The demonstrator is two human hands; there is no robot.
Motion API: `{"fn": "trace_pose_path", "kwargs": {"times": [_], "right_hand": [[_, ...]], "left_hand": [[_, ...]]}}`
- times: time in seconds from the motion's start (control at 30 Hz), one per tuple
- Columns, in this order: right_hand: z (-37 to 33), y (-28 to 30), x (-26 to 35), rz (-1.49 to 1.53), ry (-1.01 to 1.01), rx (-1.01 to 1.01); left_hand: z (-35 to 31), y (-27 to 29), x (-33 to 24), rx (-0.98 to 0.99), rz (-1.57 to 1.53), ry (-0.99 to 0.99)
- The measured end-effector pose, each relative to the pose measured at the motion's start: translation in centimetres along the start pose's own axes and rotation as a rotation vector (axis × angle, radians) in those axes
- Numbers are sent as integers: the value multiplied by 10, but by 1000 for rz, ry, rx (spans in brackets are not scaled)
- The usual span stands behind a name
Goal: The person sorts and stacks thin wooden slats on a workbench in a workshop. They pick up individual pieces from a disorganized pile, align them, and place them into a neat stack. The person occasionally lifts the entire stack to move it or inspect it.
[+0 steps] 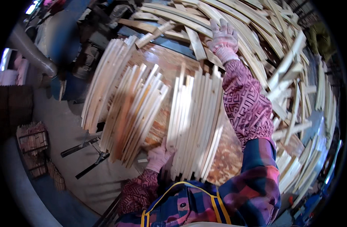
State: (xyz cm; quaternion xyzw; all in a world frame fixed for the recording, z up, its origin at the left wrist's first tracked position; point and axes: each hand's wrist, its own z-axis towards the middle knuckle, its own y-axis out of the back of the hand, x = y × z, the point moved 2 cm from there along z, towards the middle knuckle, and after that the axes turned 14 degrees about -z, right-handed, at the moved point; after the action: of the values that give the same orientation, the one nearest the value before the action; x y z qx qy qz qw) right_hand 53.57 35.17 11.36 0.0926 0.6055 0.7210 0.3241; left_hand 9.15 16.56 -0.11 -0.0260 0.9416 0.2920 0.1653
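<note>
My right hand [223, 38], in a pale pink knit glove, is stretched out far over a large heap of loose wooden strips [253, 19]. Its fingers are spread, and nothing shows in its grasp. Close to my body, my left hand [158, 157] wears a similar glove and is at the near left corner of a bundle of light wooden strips [194, 121]. Its thumb and fingers point out toward the strip ends; part of them is hard to make out. Left of that bundle lies a second bundle of strips [133, 113], with one redder piece among them.
Farther left is another bundle of strips [107, 83]. All three bundles lie on a worn brown tabletop [228, 159]. Crossed offcuts [290, 75] pile up at the right. Black metal bars [92, 164] stick out at the table's left, near stacked wood [33, 151] on the floor.
</note>
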Motion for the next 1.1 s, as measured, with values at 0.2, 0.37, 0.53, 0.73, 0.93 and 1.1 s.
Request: {"fn": "trace_pose_path", "kwargs": {"times": [0.2, 0.37, 0.53, 0.73, 0.93, 1.1], "right_hand": [[62, -45, -6, 190, -10, 440], [-74, 3, -7, 1336, 5, 954], [-97, -8, -17, 1325, -210, 653], [-12, -17, 87, 413, -113, 536], [-39, -29, 23, 1560, -151, 651], [-253, -28, 4, 1636, -306, 978]], "left_hand": [[20, 41, -48, -558, -196, -497], [104, 105, -164, 179, -1489, -708], [128, 136, -242, 392, -1928, -310], [80, 119, -153, -4, -1366, -362], [43, 107, -82, -415, -351, -142], [35, 59, -115, -169, -1132, -504]]}}
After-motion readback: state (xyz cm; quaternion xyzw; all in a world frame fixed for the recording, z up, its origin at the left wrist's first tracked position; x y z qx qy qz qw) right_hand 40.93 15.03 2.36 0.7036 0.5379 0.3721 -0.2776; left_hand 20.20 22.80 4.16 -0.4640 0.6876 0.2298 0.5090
